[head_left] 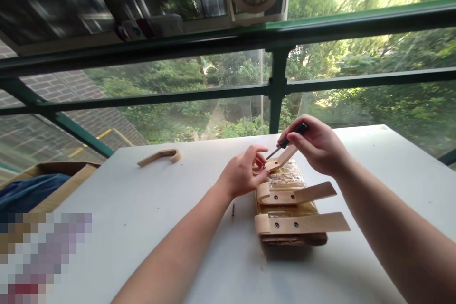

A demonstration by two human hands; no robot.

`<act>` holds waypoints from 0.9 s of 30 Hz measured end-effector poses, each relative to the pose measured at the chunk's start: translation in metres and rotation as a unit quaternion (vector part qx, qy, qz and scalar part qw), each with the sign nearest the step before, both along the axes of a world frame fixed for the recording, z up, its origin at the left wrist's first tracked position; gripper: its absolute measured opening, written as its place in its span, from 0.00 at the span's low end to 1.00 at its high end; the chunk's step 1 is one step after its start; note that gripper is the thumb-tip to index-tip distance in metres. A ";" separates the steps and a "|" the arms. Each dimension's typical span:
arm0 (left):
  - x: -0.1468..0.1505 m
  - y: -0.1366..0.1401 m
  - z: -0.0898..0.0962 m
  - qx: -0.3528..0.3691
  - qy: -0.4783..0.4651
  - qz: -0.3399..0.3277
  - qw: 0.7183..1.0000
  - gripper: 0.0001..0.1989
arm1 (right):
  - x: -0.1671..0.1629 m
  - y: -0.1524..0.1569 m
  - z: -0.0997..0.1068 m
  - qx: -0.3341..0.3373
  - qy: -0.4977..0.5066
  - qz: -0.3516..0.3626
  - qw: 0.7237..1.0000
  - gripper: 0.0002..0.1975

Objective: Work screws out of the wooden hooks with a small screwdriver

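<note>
My right hand [318, 145] grips a screwdriver [294, 136] by its black handle, the shaft slanting down to the left. Its tip is close to the fingers of my left hand [245, 171], which pinch a small dark screw [264, 166] at the curved end of a bent wooden hook [281, 160]. That hook lies at the far end of a block wrapped in clear and brown tape [292, 210]. Two similar hooks, a middle one [302, 194] and a near one [313, 223], lie across the block, each with two dark screw heads showing.
Another bent wooden hook [160, 156] lies at the table's far left. A loose screw [233, 210] is left of the block on the white table [171, 228]. A cardboard box [73, 180] with dark blue cloth stands at the left edge. A green railing [213, 40] runs behind.
</note>
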State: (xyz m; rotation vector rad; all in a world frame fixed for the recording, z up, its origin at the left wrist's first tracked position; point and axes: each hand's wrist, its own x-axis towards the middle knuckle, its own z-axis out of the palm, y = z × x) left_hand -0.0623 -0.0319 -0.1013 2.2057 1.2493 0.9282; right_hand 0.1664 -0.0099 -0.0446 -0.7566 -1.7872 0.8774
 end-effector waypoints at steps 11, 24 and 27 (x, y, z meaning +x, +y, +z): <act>0.001 0.005 -0.007 0.006 -0.033 -0.048 0.998 0.31 | -0.011 0.009 -0.007 0.005 -0.092 0.002 0.996 0.19; 0.002 0.007 -0.004 -0.036 -0.067 -0.072 0.995 0.32 | -0.012 0.004 -0.008 -0.004 -0.108 -0.001 0.994 0.18; 0.002 0.008 -0.003 -0.028 -0.063 -0.078 0.995 0.31 | -0.014 0.000 -0.004 0.034 -0.160 -0.032 0.986 0.17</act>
